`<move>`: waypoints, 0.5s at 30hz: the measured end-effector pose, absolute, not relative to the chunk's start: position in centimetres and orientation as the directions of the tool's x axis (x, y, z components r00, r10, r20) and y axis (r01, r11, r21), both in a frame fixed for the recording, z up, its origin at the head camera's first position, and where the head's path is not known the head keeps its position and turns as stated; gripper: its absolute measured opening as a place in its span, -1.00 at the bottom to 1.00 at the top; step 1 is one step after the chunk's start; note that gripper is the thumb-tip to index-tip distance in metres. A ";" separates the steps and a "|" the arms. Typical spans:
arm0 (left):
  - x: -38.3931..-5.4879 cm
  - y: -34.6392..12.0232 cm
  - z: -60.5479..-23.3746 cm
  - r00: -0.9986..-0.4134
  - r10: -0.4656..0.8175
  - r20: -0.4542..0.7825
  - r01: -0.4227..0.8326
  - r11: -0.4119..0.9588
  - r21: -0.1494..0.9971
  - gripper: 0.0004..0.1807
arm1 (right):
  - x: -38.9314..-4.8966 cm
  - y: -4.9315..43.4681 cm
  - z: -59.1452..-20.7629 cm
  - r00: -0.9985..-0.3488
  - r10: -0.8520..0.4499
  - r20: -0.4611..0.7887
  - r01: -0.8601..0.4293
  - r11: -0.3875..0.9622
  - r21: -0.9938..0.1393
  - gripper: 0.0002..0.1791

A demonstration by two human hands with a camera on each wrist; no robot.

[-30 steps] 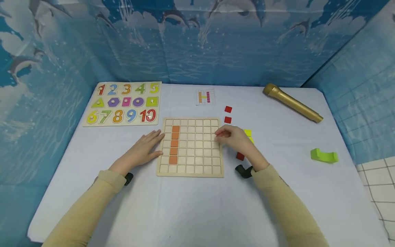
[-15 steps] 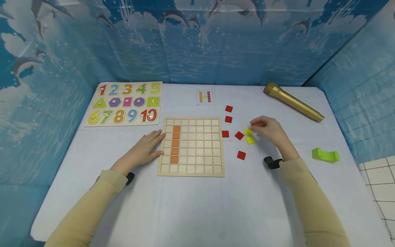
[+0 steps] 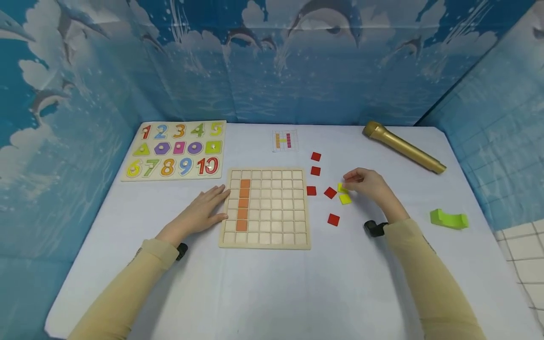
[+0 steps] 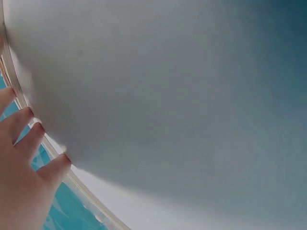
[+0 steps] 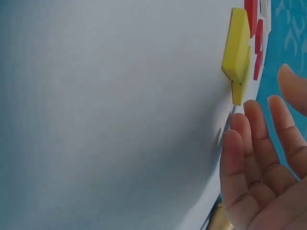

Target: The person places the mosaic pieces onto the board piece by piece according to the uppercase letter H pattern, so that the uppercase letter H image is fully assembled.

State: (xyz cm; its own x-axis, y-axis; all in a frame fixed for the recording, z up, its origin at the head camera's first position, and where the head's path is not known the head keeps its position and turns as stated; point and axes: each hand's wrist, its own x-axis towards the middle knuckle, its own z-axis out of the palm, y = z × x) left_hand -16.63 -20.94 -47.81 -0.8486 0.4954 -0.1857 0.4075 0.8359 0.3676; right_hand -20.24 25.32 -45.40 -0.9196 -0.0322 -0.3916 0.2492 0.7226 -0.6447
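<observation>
My left hand (image 3: 197, 212) rests with extended fingers against the left edge of a wooden grid board (image 3: 276, 241). A column of several orange square tiles (image 3: 243, 204) fills part of the board's second column. My right hand (image 3: 370, 186) hovers at two yellow tiles (image 3: 345, 199), partly covering the farther one. In the right wrist view, its fingers are slightly bent, the thumb stands apart, and nothing is between them; the yellow tiles (image 5: 236, 45) lie just beyond the fingertips. Several red tiles (image 3: 330, 192) lie scattered between the board and the right hand.
A small pattern card (image 3: 285, 140) lies behind the board. At the back left is a number-and-shape puzzle board (image 3: 174, 151). A gold microphone-shaped object (image 3: 403, 147) lies at the back right, with a green curved block (image 3: 449, 219) nearer the right edge.
My right hand has moved from the board's right edge rightward to the yellow tiles, uncovering the red tiles. The left hand stays on the board's edge. The head view has tilted slightly.
</observation>
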 end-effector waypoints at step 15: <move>-16.4 -20.8 -47.9 -0.850 0.496 -0.178 0.406 0.832 0.377 -0.19 | -20.5 25.2 -45.8 -0.915 -0.041 -0.401 0.240 0.744 -0.624 -0.59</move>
